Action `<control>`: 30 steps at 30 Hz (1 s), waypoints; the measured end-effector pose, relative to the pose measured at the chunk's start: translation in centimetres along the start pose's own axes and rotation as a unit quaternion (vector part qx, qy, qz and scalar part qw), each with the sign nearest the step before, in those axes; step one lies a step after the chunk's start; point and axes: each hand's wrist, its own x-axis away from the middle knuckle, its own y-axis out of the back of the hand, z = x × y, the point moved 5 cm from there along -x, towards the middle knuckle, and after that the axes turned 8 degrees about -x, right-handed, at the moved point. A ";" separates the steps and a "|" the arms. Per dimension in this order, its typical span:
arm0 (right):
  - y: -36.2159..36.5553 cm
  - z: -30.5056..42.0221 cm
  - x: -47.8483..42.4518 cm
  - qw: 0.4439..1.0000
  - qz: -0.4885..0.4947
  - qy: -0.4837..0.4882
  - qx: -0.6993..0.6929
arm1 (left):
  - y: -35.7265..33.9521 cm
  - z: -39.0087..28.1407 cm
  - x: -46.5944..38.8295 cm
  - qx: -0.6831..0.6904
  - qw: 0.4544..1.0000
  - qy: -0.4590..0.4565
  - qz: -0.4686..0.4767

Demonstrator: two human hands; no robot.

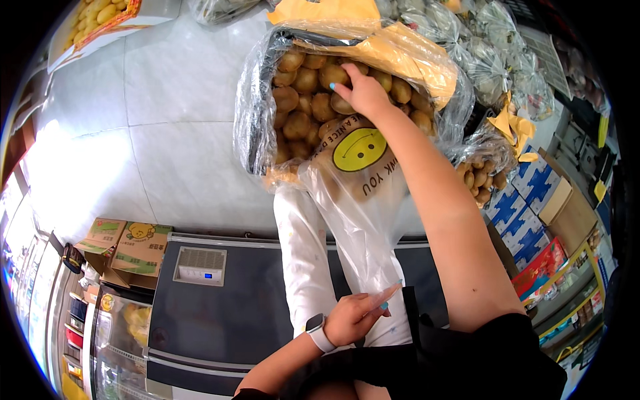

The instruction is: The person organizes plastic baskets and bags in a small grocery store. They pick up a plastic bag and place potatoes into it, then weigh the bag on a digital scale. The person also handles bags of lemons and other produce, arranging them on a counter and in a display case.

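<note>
My right hand (365, 90) reaches into a plastic-lined black crate (265, 105) of brown kiwifruit (297, 125). Its thumb and fingers close around one kiwifruit (333, 76) in the upper layer. Near my lap, my left hand (356, 316) pinches the gathered end of a clear plastic bag (350, 220). The bag bears a yellow smiley face and writing, and its far part lies over the front of the crate. I cannot tell whether any fruit is inside it. On my left wrist is a watch (315, 322) with a white band.
A dark chest freezer (240, 305) lies beneath my white-trousered legs. Cardboard boxes (140, 250) stand at left, with a box of yellow fruit (100, 17) at the upper left. Bagged goods (480, 65), smaller kiwifruit (482, 177) and blue-white cartons (522, 215) are on the right.
</note>
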 end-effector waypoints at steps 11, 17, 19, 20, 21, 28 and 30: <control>12.3 4.5 16.4 0.873 0.236 -0.113 -0.413 | 6.3 -4.7 -0.1 0.153 0.966 -0.073 -0.195; 5.2 5.2 19.0 0.828 0.264 -0.203 -0.450 | 6.5 -6.7 -1.2 0.066 0.979 -0.069 -0.177; 4.3 4.4 18.2 0.802 0.192 -0.219 -0.522 | 6.8 -6.8 -1.0 0.053 0.978 -0.065 -0.190; 5.1 3.3 17.4 0.895 0.171 -0.228 -0.342 | 7.3 -6.6 -0.8 0.055 0.974 -0.063 -0.212; 6.6 2.2 16.2 0.951 0.143 -0.229 -0.148 | 7.7 -6.7 -0.6 0.058 0.969 -0.062 -0.234; 16.9 3.4 15.1 0.937 -0.193 0.082 0.279 | 10.7 -11.5 -0.4 0.101 0.937 -0.126 -0.309; 18.4 5.7 14.2 0.915 -0.233 0.129 0.304 | 12.0 -12.7 -0.5 0.110 0.917 -0.171 -0.343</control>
